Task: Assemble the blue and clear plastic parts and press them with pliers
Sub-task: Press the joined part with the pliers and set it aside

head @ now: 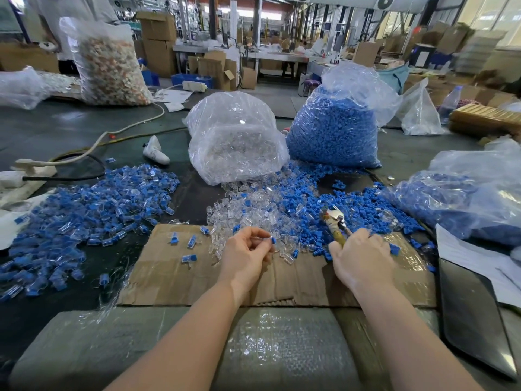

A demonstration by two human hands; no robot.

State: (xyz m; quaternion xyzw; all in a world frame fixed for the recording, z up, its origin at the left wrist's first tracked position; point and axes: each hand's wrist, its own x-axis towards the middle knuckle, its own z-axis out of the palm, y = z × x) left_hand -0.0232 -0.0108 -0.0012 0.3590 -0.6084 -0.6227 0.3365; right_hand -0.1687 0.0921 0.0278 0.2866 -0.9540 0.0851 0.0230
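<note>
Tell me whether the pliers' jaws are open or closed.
Open: the pliers in the right hand show metal jaws spread apart, with nothing visible between them.

Left hand [245,255] pinches a blue-and-clear part [271,240]; right hand [363,256] grips pliers [335,222].

Two bare forearms, left hand [244,256], right hand [362,259]; no sleeves, unadorned wrists
</note>
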